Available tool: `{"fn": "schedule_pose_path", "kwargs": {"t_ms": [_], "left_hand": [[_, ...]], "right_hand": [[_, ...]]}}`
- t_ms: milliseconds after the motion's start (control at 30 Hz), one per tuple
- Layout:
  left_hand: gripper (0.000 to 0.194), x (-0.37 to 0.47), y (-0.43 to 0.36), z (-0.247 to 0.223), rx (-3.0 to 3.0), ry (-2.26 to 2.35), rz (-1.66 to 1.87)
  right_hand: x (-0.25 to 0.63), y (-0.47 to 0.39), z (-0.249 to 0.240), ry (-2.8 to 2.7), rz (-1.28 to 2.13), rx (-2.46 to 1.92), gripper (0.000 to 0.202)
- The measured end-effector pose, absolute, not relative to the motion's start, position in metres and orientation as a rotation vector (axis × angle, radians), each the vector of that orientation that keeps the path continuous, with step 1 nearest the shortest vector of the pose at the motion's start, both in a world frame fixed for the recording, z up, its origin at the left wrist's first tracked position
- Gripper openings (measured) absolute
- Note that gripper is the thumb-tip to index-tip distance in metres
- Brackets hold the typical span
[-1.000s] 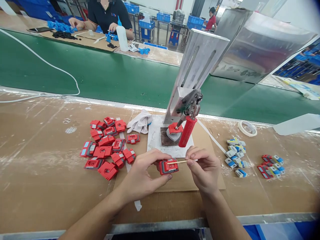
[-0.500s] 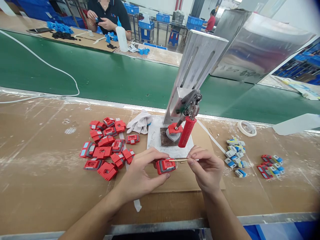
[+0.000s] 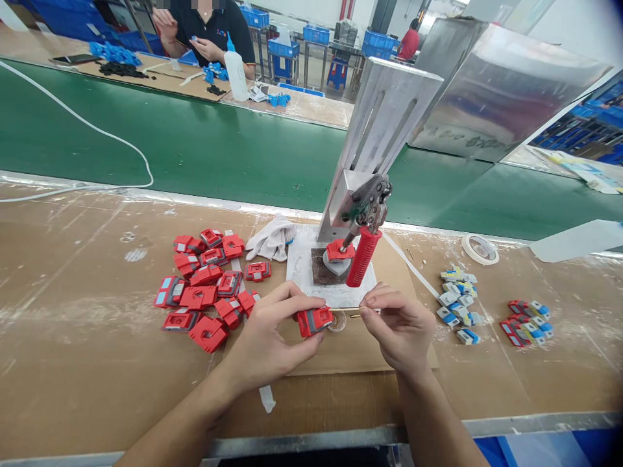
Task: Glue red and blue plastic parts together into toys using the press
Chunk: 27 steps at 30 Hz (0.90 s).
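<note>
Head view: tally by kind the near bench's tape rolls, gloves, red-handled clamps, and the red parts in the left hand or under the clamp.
Tape roll: 1
White glove: 1
Red-handled clamp: 1
Held red part, in the left hand: 1
Clamped red part: 1
Total: 5

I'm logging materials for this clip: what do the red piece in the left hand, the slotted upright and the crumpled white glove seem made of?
Red piece: probably moulded plastic, with smooth, evenly coloured faces.
Slotted upright: apparently bare metal, silvery grey with a dull, streaked finish.
Crumpled white glove: likely woven or knitted fabric, matte and softly folded; the fibre can't be told.
</note>
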<state>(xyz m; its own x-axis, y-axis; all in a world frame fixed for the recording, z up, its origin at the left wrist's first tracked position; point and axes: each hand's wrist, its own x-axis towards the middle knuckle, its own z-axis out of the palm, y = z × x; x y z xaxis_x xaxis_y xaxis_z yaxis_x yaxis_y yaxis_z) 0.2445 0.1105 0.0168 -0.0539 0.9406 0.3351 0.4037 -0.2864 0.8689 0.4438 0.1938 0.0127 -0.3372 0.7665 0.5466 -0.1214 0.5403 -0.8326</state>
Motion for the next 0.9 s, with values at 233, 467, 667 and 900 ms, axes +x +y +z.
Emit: {"fn": "schedule_pose_path", "kwargs": {"t_ms": [233, 467, 667, 900], "left_hand": [[0.029, 0.24, 0.111, 0.018, 1.693, 1.446, 1.307], [0.024, 0.233, 0.114, 0.017, 1.712, 1.489, 1.299], [0.022, 0.232, 0.115, 0.017, 1.726, 1.506, 1.261], [0.024, 0.231, 0.115, 0.015, 1.733, 1.501, 1.249]], "right_hand": [[0.464, 0.207, 0.018, -1.693, 1.039, -0.52, 0.018], [0.473, 0.22, 0.016, -2.291, 0.991, -0.623, 0.015], [0.461, 0.219, 0.009, -2.405, 0.925, -0.629, 0.013], [0.463, 0.219, 0.008, -2.392, 0.923, -0.639, 0.014]]}}
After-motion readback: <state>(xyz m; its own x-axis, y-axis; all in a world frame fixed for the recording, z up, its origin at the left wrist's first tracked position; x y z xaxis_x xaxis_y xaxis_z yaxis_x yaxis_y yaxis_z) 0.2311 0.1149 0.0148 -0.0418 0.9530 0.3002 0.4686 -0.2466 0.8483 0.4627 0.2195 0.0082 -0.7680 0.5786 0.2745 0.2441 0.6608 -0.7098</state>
